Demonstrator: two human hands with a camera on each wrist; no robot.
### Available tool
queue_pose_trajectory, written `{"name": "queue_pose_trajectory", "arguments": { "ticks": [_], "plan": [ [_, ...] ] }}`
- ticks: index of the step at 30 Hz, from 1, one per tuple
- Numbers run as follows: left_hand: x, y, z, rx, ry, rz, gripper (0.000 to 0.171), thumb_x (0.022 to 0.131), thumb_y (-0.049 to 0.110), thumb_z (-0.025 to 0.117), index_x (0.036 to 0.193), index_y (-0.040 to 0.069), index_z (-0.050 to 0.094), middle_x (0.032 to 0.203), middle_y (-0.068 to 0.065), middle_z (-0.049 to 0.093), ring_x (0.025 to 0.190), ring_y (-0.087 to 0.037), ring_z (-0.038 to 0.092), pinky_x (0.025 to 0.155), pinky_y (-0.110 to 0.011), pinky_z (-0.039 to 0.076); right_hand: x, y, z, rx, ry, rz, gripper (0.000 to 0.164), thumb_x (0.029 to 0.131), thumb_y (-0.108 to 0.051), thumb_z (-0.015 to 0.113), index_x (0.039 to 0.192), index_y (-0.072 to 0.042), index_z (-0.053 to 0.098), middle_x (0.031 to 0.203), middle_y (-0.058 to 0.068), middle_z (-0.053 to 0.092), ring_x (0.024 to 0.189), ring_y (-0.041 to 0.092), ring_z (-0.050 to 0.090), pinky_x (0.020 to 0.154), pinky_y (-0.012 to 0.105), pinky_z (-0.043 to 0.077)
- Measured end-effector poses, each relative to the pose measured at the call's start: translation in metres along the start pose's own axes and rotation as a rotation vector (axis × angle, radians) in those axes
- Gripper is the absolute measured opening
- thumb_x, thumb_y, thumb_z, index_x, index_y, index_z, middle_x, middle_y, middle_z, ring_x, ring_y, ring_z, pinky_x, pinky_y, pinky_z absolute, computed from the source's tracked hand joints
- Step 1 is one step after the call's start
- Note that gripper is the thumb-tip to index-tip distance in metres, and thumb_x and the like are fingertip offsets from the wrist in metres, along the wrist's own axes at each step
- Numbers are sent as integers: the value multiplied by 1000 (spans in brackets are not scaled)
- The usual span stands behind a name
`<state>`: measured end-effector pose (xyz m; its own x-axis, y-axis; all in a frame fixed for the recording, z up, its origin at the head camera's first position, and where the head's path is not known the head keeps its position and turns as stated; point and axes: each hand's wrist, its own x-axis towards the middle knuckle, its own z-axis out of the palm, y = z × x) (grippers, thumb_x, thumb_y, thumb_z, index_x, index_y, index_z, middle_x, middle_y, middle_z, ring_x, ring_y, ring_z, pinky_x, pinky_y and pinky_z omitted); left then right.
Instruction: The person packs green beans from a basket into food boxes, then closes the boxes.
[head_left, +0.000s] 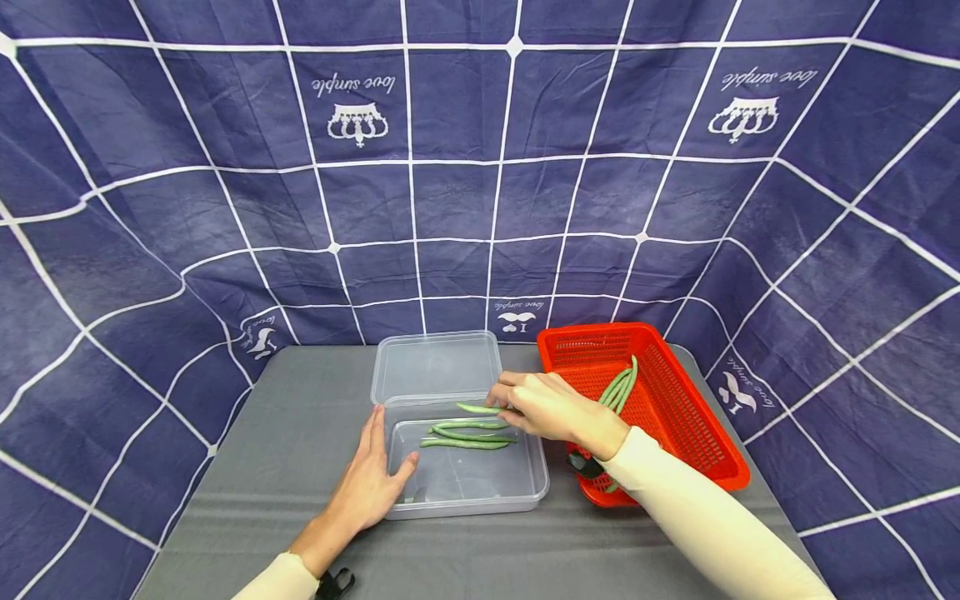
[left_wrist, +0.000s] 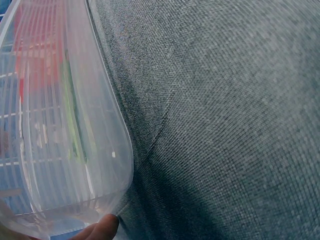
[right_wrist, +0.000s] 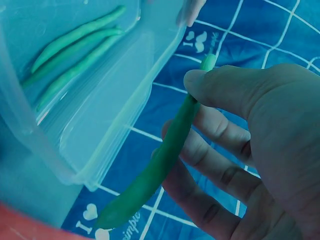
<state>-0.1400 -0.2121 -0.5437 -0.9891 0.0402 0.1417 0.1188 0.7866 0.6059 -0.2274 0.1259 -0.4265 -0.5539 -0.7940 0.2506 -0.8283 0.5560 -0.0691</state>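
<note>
A clear plastic container (head_left: 480, 505) sits on the grey-covered table, with a few green beans (head_left: 467, 444) lying inside, toward its far side. Between thumb and fingers, my right hand (head_left: 542, 404) pinches another green bean (right_wrist: 150, 181), held over the container's far edge in the head view. My left hand (head_left: 369, 482) rests along the container's left side, fingers extended and thumb over the rim. In the left wrist view, its fingertips (left_wrist: 104, 227) show at the container's corner, and beans appear blurred through the clear wall.
A red perforated basket (head_left: 701, 425) stands right of the container, under my right forearm, with several green beans (head_left: 618, 385) in it. Behind the container lies a clear plastic lid (head_left: 437, 367). A blue gridded cloth (head_left: 457, 200) hangs at the back and both sides.
</note>
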Motion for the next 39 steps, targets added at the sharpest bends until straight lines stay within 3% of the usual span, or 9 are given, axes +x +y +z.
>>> {"name": "queue_pose_trajectory", "arguments": {
  "ticks": [14, 22, 31, 35, 36, 39],
  "plan": [
    [1, -1, -2, -4, -20, 2, 107, 112, 42, 75, 184, -6, 12, 193, -29, 19, 170, -55, 43, 134, -69, 45, 18, -13, 13, 18, -30, 7, 20, 102, -19, 89, 121, -25, 85, 111, -9, 79, 83, 12, 78, 65, 33, 61],
    [2, -2, 0, -7, -30, -9, 109, 111, 41, 76, 185, -5, 9, 193, -29, 17, 172, -55, 39, 136, -69, 43, 25, -18, 24, 47, -59, 2, 18, 105, -21, 88, 122, -24, 85, 107, -9, 78, 87, 8, 80, 68, 32, 64],
    [2, -1, 1, -1, -5, 12, 107, 112, 41, 75, 184, -5, 11, 192, -31, 20, 171, -56, 40, 134, -70, 44, 30, -24, 35, 78, -93, 5, 20, 105, -20, 89, 124, -23, 85, 109, -8, 79, 88, 7, 78, 71, 34, 65],
    [2, -2, 2, -2, 3, 19, 105, 113, 40, 74, 184, -5, 12, 191, -31, 21, 171, -56, 40, 135, -70, 44, 31, -16, 48, 123, -92, -6, 19, 105, -21, 87, 123, -26, 84, 107, -11, 77, 85, 4, 74, 69, 38, 65],
    [2, -1, 2, -4, 5, 21, 105, 113, 40, 74, 184, -5, 12, 191, -32, 22, 171, -56, 41, 135, -70, 44, 32, -4, 65, 130, -73, -28, 17, 108, -28, 85, 125, -29, 84, 107, -14, 76, 85, 2, 72, 67, 36, 64],
    [1, -1, 0, -5, 7, 27, 103, 114, 41, 72, 184, -6, 13, 191, -32, 22, 170, -57, 42, 134, -70, 45, 33, 0, 74, 127, -70, -33, 16, 108, -30, 85, 123, -34, 83, 105, -17, 74, 81, 0, 69, 63, 36, 61]
  ]
}}
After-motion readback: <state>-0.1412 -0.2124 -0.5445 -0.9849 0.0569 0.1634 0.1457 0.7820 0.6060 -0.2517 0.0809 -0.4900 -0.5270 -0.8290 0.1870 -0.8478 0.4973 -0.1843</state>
